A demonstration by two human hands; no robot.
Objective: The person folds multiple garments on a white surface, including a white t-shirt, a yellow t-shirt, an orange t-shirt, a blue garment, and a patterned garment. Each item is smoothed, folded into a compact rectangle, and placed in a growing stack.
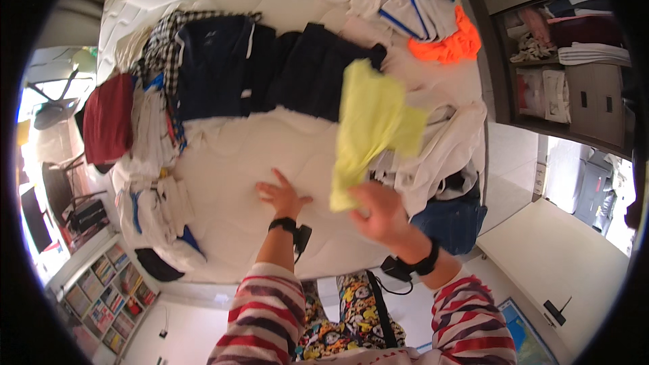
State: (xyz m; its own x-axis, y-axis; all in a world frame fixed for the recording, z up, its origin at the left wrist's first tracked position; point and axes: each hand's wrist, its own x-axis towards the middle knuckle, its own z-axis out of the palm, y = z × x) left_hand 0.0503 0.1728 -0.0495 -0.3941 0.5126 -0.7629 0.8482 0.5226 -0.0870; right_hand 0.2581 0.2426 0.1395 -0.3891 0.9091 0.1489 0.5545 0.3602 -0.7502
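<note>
My right hand (383,213) grips one end of a yellow-green garment (372,116), which stretches away over the mattress and is blurred. Fingers spread, my left hand (282,195) is on or just over the bare white mattress (243,162) and holds nothing. Beyond the hands lie dark navy garments (215,68), laid out flat side by side. White clothing (446,147) is heaped to the right, partly behind the yellow-green garment, with blue denim (451,225) below it.
At the left are a folded dark red garment (109,119) and stacked white clothes (157,213). An orange garment (448,40) lies by white clothes at the far right. A cabinet (593,96) with folded clothing stands beyond the right edge; a bookshelf (109,294) is at lower left.
</note>
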